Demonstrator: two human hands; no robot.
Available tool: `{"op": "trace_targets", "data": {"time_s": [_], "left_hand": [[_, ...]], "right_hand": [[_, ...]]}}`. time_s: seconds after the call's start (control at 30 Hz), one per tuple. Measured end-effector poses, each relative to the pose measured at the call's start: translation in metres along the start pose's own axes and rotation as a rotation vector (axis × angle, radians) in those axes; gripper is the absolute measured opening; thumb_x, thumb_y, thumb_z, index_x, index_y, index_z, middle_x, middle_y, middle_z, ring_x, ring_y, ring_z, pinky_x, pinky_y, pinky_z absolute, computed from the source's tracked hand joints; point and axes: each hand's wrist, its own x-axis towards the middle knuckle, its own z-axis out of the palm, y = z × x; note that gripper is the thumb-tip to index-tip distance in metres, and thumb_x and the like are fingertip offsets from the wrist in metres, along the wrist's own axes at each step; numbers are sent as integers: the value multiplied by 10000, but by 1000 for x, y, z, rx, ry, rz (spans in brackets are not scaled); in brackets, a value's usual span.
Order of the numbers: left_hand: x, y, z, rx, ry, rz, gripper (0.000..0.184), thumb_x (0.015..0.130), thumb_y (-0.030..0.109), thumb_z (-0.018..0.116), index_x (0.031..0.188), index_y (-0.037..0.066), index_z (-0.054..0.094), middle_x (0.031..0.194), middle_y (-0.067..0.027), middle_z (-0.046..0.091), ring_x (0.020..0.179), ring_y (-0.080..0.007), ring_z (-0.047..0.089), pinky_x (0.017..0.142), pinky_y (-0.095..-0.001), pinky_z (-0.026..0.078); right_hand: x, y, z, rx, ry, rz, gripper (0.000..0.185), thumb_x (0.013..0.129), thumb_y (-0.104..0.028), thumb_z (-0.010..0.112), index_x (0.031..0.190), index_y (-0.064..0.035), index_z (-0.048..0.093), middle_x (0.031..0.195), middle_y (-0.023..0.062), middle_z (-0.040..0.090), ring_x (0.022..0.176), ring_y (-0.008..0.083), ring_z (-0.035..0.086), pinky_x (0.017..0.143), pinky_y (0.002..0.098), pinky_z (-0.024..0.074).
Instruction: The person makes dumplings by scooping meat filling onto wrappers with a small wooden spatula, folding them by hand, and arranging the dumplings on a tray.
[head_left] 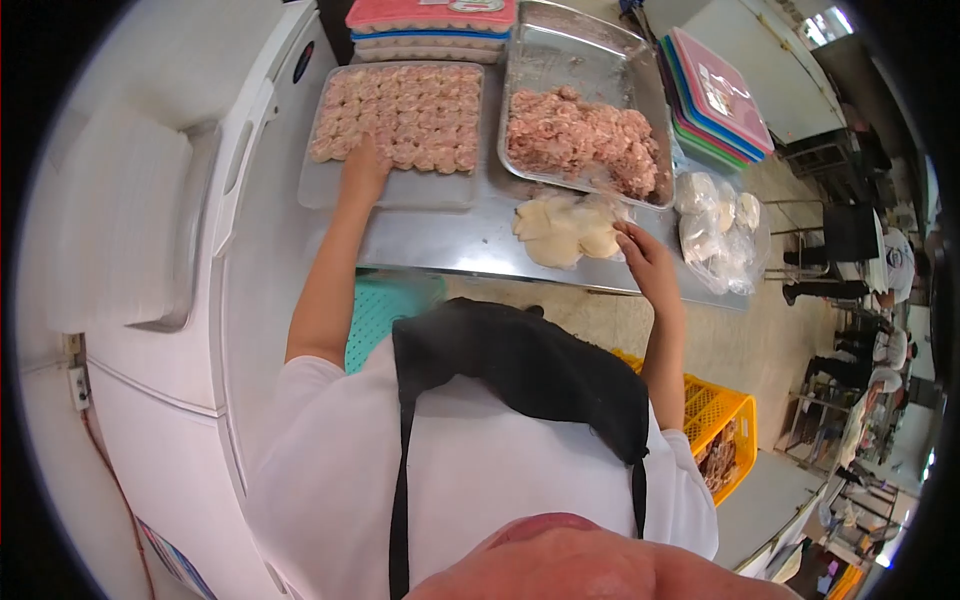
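My left hand (367, 170) is at the lower left part of the rows of filled dumplings (420, 115), its fingertips among them and partly hidden. The dumplings sit in a clear plastic tray (425, 190) whose near strip is bare. My right hand (643, 253) pinches the right edge of a spread pile of round dough wrappers (567, 228) at the table's near edge. Behind the wrappers, a metal pan (570, 55) holds a mound of pink minced filling (580, 138).
Stacked lidded trays (430, 18) stand behind the dumplings. More coloured lids (715, 95) and bagged wrappers (718, 225) are at the right. A white fridge (150, 380) stands left, a yellow crate (735, 415) low right. Several people are in the far right background.
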Motion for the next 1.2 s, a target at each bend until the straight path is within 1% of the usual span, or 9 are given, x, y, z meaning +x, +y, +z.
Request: {"op": "trace_targets", "data": {"time_s": [0.13, 0.27, 0.37, 0.53, 0.6, 0.8, 0.9, 1.1, 1.2], "left_hand": [[0, 9, -1, 1, 23, 117, 745, 742, 118, 675, 1401, 73, 330, 1249, -239, 512, 1139, -399, 486, 952, -460, 393], [-20, 37, -24, 74, -3, 125, 630, 788, 110, 603, 1369, 24, 375, 1157, -239, 537, 1106, -400, 492, 1058, -458, 304], [-28, 72, -21, 61, 25, 132, 568, 802, 120, 597, 1337, 40, 424, 1160, -221, 528, 1103, -392, 492, 1051, -452, 309], [-60, 212, 10, -190, 47, 482, 323, 833, 122, 578, 1151, 65, 559, 1102, -172, 540, 1045, -366, 505, 905, -427, 406], [-73, 241, 41, -440, -221, 446, 304, 794, 110, 627, 1096, 85, 606, 1061, -150, 552, 1010, -325, 520, 891, -400, 410], [-96, 264, 90, -60, -242, 482, 305, 754, 144, 676, 1050, 85, 633, 1000, -139, 547, 998, -336, 516, 873, -409, 414], [-92, 251, 104, -65, -307, 510, 283, 760, 181, 679, 1020, 73, 647, 981, -133, 563, 976, -329, 529, 858, -395, 420], [-88, 257, 95, -329, -162, 365, 221, 861, 230, 608, 950, 30, 640, 894, -128, 610, 902, -279, 575, 819, -380, 442], [-90, 280, 65, -516, -292, -177, 263, 919, 269, 552, 970, 23, 628, 904, -113, 638, 856, -225, 604, 793, -330, 457]], "right_hand": [[35, 4, -45, -491, -49, -223, 331, 906, -313, 553, 1039, -27, 654, 953, 200, 660, 876, 316, 641, 742, 416, 486], [80, -6, -119, -1117, -9, -59, 316, 851, -336, 569, 756, -53, 674, 815, 143, 668, 788, 335, 647, 667, 460, 504], [104, 3, -139, -1230, -18, -295, 252, 794, -296, 594, 720, -73, 683, 754, 137, 662, 723, 326, 652, 634, 450, 508], [105, 44, -74, -1114, 56, -669, 131, 700, -119, 571, 639, -69, 677, 643, 131, 644, 610, 277, 659, 511, 377, 509], [96, 39, -74, -1083, -31, -703, 129, 699, -117, 575, 637, -68, 677, 641, 133, 646, 605, 276, 661, 505, 385, 508], [120, 15, -145, -1065, -15, -619, 131, 708, -96, 574, 653, -39, 679, 662, 154, 653, 637, 299, 670, 544, 400, 524], [120, 61, -107, -958, -113, -695, 136, 718, -98, 571, 671, -42, 686, 681, 160, 657, 656, 311, 672, 553, 410, 524], [129, 63, -133, -936, -238, -708, 171, 762, -146, 547, 687, -61, 676, 671, 142, 637, 662, 316, 643, 580, 438, 496], [144, 65, -140, -832, -163, -765, 185, 769, -157, 542, 685, -58, 673, 667, 146, 636, 653, 319, 640, 585, 446, 495]]}}
